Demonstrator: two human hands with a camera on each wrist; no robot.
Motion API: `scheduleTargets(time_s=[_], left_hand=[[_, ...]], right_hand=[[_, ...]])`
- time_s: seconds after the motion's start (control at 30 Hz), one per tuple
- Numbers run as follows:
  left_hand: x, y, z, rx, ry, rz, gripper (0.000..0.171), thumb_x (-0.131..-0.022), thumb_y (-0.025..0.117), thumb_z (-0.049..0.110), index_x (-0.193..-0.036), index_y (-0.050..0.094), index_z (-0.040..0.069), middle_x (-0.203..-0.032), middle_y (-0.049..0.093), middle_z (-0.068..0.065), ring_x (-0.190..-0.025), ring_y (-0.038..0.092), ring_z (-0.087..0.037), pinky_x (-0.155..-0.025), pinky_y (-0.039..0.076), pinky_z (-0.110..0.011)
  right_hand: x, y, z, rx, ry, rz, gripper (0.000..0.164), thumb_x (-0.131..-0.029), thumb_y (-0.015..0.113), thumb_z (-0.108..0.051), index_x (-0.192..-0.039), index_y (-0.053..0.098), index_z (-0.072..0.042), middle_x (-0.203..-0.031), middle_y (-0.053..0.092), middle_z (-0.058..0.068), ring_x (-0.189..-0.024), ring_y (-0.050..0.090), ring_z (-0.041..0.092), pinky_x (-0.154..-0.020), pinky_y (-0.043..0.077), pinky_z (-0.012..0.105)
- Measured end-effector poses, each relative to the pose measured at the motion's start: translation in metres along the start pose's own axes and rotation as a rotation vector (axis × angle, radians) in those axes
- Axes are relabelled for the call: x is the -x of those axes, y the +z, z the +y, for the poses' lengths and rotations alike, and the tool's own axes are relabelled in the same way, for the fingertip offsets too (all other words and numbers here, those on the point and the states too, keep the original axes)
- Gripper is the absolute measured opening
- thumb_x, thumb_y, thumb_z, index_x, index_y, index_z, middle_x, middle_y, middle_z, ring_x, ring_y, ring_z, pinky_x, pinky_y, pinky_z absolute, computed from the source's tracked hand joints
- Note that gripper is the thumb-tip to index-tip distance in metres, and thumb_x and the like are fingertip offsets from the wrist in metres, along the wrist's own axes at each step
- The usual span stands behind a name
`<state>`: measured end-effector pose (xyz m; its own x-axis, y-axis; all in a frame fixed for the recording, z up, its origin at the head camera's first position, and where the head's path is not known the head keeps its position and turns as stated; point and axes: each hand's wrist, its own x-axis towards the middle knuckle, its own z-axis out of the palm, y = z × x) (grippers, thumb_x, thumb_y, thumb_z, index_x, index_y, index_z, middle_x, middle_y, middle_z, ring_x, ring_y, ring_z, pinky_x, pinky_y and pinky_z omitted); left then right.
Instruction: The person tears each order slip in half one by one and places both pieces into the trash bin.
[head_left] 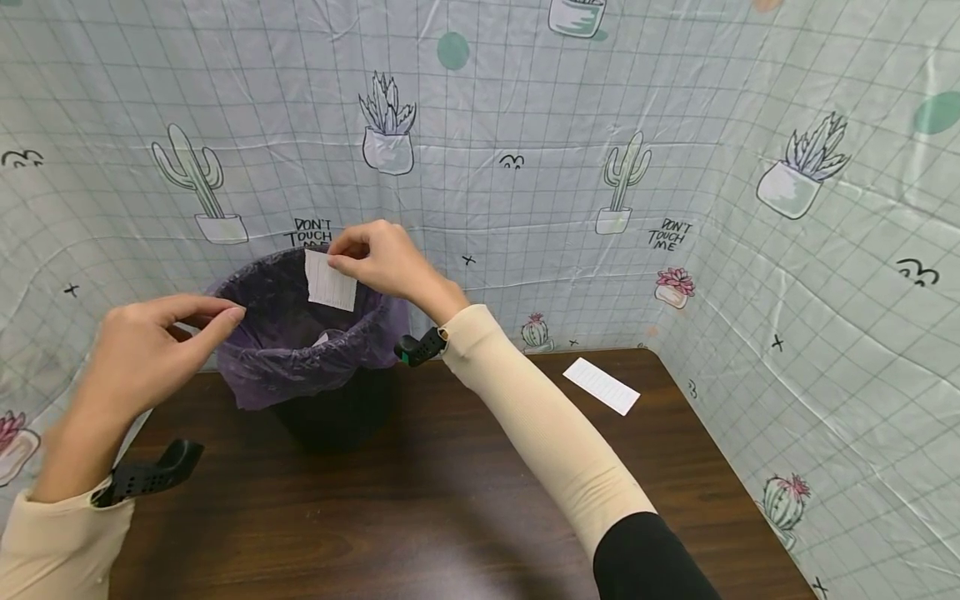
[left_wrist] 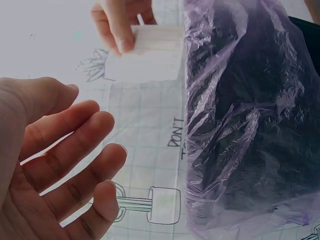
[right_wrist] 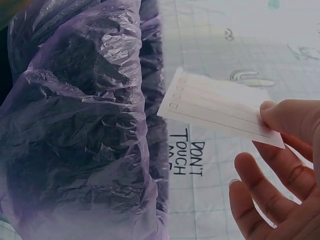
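Note:
Between thumb and fingers, my right hand (head_left: 386, 258) pinches a small piece of white lined paper (head_left: 331, 282) above the mouth of a black trash bin (head_left: 330, 412). Small boxes and printed lines mark this paper (right_wrist: 215, 107) in the right wrist view. A purple plastic liner (head_left: 300, 375) hangs over the bin's rim. My left hand (head_left: 153, 354) is held at the bin's left side with nothing in it; its fingers are relaxed and slightly bent in the left wrist view. Something whitish (head_left: 322, 340) shows inside the liner, too small to identify.
Another strip of white lined paper (head_left: 602, 386) lies on the brown wooden table (head_left: 465, 500) at the back right. Patterned fabric (head_left: 525, 108) with cactus drawings hangs behind and on both sides. The bin stands at the table's back left.

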<state>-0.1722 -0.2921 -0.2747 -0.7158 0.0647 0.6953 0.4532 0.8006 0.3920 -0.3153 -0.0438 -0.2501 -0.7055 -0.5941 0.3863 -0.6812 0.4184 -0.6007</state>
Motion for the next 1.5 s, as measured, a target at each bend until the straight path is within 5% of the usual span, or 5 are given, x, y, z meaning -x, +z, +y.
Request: scheduleTargets(time_s=[0.5,0.8,0.97,1.2,1.5], left_hand=[[0.003,0.003,0.007,0.019,0.001,0.002,0.012,-0.086,0.081,0.016,-0.095,0.083,0.009,-0.084,0.050,0.055,-0.066,0.050,0.028,-0.060,0.042,-0.003],[0.018,0.015,0.017,0.094,-0.007,-0.004,0.011,-0.087,0.080,0.012,-0.098,0.082,0.010,-0.089,0.055,0.052,-0.069,0.054,0.024,-0.061,0.044,-0.005],[0.029,0.028,0.022,0.144,0.013,0.000,0.012,-0.087,0.080,0.007,-0.097,0.082,0.011,-0.089,0.059,0.047,-0.065,0.057,0.017,-0.058,0.045,-0.009],[0.047,0.047,0.032,0.223,-0.045,-0.052,0.011,-0.094,0.077,0.015,-0.103,0.081,0.014,-0.089,0.078,0.005,-0.067,0.062,0.004,-0.061,0.047,-0.012],[0.070,0.073,0.048,0.394,-0.105,-0.098,0.021,-0.091,0.076,0.002,-0.105,0.081,0.017,-0.092,0.078,0.008,-0.071,0.067,-0.004,-0.062,0.049,-0.016]], right_hand=[[0.003,0.003,0.008,-0.041,-0.030,0.019,0.014,-0.099,0.070,-0.019,-0.105,0.079,-0.010,-0.104,0.078,0.002,-0.091,0.070,0.009,-0.081,0.053,0.019],[0.024,-0.011,0.032,-0.016,0.006,0.058,0.018,-0.100,0.068,-0.023,-0.107,0.079,-0.011,-0.103,0.077,0.001,-0.094,0.068,0.013,-0.081,0.053,0.025],[0.046,-0.023,0.057,-0.010,0.030,0.101,0.020,-0.101,0.067,-0.023,-0.112,0.078,-0.011,-0.107,0.076,0.002,-0.099,0.068,0.015,-0.084,0.055,0.031],[0.084,-0.041,0.107,0.000,0.118,0.152,0.022,-0.101,0.067,-0.022,-0.116,0.076,-0.008,-0.111,0.075,0.008,-0.104,0.068,0.023,-0.090,0.056,0.041],[0.145,-0.057,0.178,0.006,0.321,0.210,0.028,-0.100,0.067,-0.018,-0.121,0.072,0.000,-0.111,0.073,0.016,-0.104,0.067,0.031,-0.090,0.054,0.047]])
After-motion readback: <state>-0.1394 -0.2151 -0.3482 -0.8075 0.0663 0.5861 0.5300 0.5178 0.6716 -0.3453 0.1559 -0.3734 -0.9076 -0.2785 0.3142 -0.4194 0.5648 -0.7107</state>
